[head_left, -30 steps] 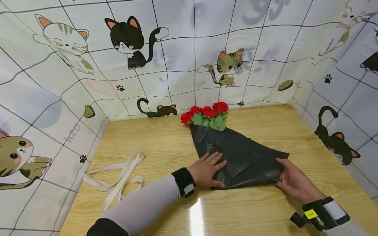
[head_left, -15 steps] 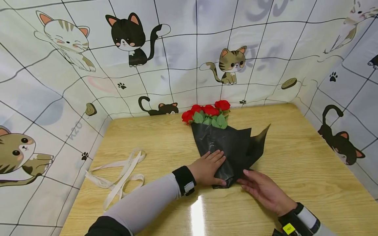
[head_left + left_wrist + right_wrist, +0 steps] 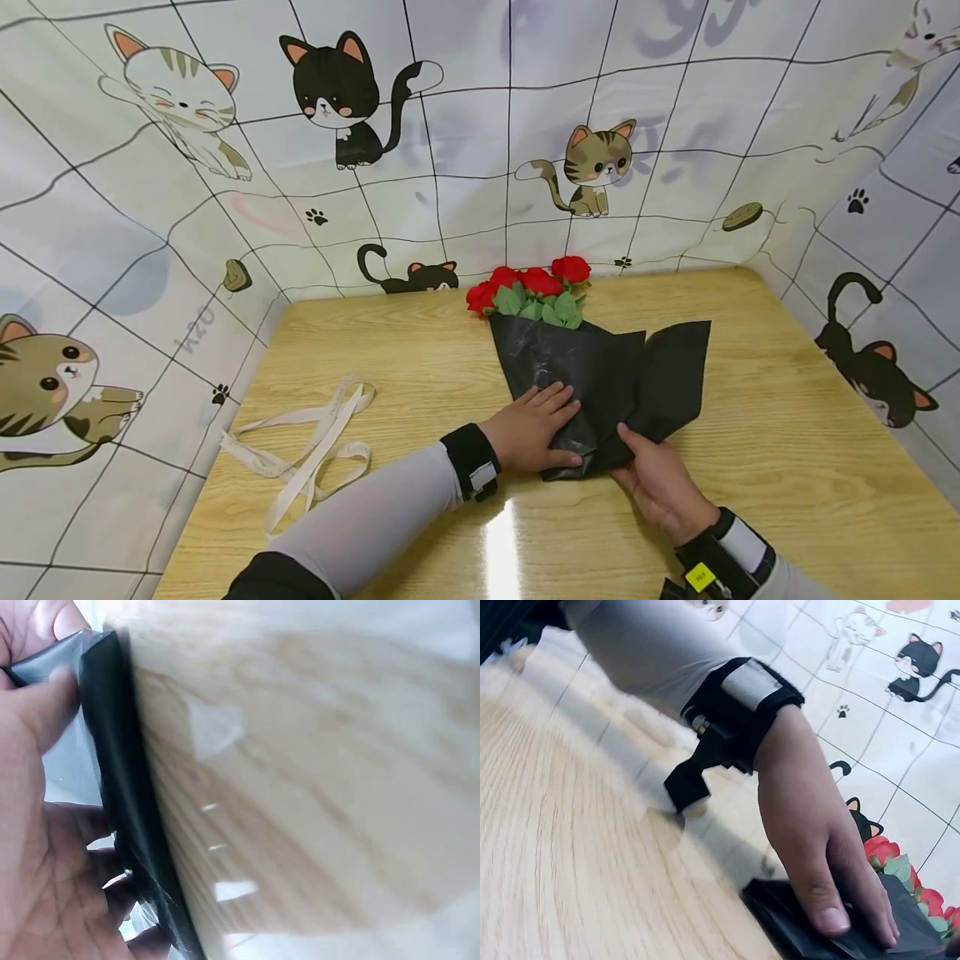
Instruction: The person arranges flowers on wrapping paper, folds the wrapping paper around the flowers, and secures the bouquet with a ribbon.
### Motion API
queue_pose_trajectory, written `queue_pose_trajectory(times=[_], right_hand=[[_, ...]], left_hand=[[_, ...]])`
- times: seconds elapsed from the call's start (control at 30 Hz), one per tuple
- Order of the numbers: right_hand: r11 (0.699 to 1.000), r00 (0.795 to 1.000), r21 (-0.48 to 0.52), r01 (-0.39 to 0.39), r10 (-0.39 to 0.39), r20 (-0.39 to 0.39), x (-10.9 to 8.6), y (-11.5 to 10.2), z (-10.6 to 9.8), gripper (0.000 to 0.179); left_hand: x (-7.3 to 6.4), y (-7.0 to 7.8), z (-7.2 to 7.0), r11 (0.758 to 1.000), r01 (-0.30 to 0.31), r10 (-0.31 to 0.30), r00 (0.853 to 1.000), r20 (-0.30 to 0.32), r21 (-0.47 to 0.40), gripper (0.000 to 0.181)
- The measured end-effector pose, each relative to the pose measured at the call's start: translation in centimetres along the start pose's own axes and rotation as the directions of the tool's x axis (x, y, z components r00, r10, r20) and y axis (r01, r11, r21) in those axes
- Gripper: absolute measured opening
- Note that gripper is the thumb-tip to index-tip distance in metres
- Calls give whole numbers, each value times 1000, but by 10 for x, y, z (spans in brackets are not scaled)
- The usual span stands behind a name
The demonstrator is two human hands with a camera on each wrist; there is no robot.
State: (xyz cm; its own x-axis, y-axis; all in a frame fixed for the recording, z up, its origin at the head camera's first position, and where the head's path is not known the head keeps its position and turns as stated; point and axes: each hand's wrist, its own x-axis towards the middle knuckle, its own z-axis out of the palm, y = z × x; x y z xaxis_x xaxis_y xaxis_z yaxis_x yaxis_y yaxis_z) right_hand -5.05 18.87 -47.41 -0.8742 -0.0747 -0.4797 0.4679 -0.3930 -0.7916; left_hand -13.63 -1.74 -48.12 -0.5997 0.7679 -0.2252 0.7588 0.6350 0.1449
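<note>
A bouquet of red roses (image 3: 540,282) with green leaves lies on the table, its lower part wrapped in black wrapping paper (image 3: 592,358). My left hand (image 3: 525,429) presses on the paper, fingers spread and thumb near its lower edge. To its right, my right hand (image 3: 660,487) pinches the folded lower edge, thumb on top and the other fingers underneath, largely hidden. A flap of the paper (image 3: 675,375) stands out to the right of the bouquet. In the right wrist view, the left hand (image 3: 810,832) lies over the paper (image 3: 780,911).
Loops of white ribbon (image 3: 322,450) lie on the left side of the wooden table (image 3: 810,433). A cat-printed cloth (image 3: 465,133) hangs behind the table and along both sides. Black bands with small devices (image 3: 723,554) sit around the wrists.
My right hand has moved left with the paper's right end, folding it toward the bouquet. The flap first curled up, then spread flatter. My left hand keeps pressing in place.
</note>
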Motion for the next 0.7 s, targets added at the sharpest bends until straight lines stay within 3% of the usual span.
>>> queue_pose_trajectory(times=[0.1,0.27,0.37,0.5,0.7], right_hand=[[987,1000,157,-23,22,8,-1,-2,-3,59],[924,998,378,-51,34,52,-2,-3,-7,60],[945,997,328,-15,-11,78,0,0,-5,62],[977,999,213,25,-32,28,2,5,-1,59],[972,998,235,23,-9,-59,5,10,2,57]], left_hand=[[0,2,-1,1000,-9,9,1000,-19,9,73],[-2,3,0,999,-43,44,998,-43,24,70],[-2,3,2,999,-52,52,997,-53,12,73],[-2,2,2,999,-46,47,997,-62,11,75],[-2,1,4,999,-36,36,998,-41,13,77]])
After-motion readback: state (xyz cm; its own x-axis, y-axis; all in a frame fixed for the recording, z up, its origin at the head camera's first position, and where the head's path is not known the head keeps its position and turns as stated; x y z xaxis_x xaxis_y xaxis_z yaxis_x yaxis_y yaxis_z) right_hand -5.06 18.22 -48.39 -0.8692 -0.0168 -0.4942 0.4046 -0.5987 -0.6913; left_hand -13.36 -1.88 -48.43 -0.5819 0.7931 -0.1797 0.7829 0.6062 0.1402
